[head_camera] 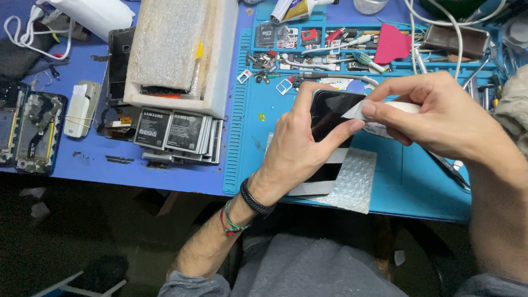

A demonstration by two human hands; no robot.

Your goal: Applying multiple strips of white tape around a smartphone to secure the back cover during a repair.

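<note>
At the bench's left edge lie two opened phones (33,132) with their insides exposed, and just right of them a small white device (80,114) bound with a rubber band. Further right a white foam box (220,71) of bubble-wrapped parts stands above a fanned stack of flat batteries (176,132) near the front edge — all well apart from the work.

On the teal work mat (418,181) the left hand (294,151) is clamped on a dark-screened phone (330,118), thumb across the glass and fingers curled round its left side, holding it tilted above a scrap of bubble wrap (355,184). The right hand (440,113) comes in from the right, thumb and forefinger pinched shut on a thin translucent film tab (352,111) at the phone's upper right corner; something white is also held under the fingers, though I cannot tell what.

The risks, as I judge them: a sharp or skewed pull could tear the film or crease it; the left thumb pressing the glass could leave a smear or trap dust; and since the phone rests mostly in one grip, a tug to the right could slip it out toward the tray of screws and small tools (308,55) along the mat's far edge.
</note>
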